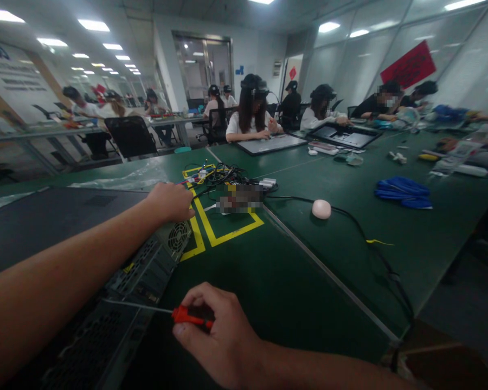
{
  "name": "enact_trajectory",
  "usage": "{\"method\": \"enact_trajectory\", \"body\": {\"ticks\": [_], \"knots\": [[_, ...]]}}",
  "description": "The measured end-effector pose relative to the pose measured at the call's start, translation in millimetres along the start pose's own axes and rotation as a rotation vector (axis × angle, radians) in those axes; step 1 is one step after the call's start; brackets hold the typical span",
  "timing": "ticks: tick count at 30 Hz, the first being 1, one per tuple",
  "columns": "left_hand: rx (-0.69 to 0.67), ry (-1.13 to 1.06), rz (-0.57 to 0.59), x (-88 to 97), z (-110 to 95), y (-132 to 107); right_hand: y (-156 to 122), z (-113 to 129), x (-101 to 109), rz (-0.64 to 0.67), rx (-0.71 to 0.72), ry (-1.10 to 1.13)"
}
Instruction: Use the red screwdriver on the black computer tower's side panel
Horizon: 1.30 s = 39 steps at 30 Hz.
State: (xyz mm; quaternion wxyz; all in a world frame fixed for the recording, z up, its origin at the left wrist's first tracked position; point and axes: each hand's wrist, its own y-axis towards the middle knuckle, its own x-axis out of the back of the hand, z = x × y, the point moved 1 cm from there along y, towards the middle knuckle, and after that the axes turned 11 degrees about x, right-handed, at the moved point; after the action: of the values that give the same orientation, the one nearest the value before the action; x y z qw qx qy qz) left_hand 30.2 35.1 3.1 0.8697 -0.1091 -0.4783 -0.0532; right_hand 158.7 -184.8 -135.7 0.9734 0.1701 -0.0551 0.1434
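Observation:
A dark computer case (57, 227) lies on its side on the green table (293, 281) at the left. My left hand (171, 201) rests on its far top corner, fingers curled over the edge above a rear fan grille (179, 236). My right hand (217, 338) is closed on a red-handled screwdriver (189, 317). Its thin shaft points left, and the tip touches the case's rear panel (134, 281).
A tangle of cables (223, 176) lies inside yellow floor-tape marks (228, 233). A pink round object (321, 208) with a black cord sits mid-table, blue gloves (404, 192) further right. Several people work at the far end with flat panels (272, 143).

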Motion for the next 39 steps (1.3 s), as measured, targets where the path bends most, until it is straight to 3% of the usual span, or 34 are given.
{"method": "enact_trajectory", "body": {"ticks": [14,23,29,39], "knots": [[-0.002,-0.002,-0.007,-0.7,0.1,0.1,0.1,2.5,2.5,0.018,-0.026,0.005],[-0.004,-0.028,-0.021,-3.7,-0.9,2.0,-1.6,0.1,2.7,0.011,0.034,-0.032],[-0.007,-0.024,-0.014,-1.5,-1.6,0.4,-3.0,-4.8,-1.7,-0.001,-0.030,0.048],[0.016,-0.018,-0.016,-1.7,-1.3,1.6,-0.4,-3.4,-1.3,0.010,0.008,0.122]]}}
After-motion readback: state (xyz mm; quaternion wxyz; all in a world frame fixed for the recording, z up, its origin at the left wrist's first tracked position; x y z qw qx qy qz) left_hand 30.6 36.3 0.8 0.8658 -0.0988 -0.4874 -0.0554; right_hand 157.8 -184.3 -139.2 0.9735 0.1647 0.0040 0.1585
